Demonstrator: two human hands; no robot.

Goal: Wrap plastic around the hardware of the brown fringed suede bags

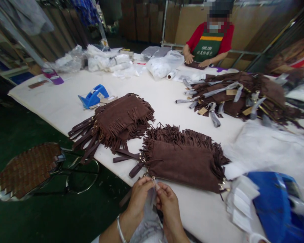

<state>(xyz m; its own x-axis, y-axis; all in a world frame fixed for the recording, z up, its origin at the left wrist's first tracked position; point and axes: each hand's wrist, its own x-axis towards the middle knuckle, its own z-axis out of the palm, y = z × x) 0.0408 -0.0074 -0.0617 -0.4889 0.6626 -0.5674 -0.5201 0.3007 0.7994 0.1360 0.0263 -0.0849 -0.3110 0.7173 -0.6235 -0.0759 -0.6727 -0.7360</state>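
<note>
While the fingers (163,189) of our left hand (141,194) and right hand (169,199) pinch translucent greyish plastic film (150,199), we see a dark-brown, rectangular, fringed suede-like pouch (182,165) lying just beyond them on our white-topped bench (192,206), near its edge.

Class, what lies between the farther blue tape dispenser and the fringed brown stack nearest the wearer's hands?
In the head view, another fringed stack lies between the dispenser and nearest stack, with tan card by the dispenser.

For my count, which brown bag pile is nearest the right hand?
The middle pile, just beyond the right hand; the left pile and right pile lie farther off.
</note>
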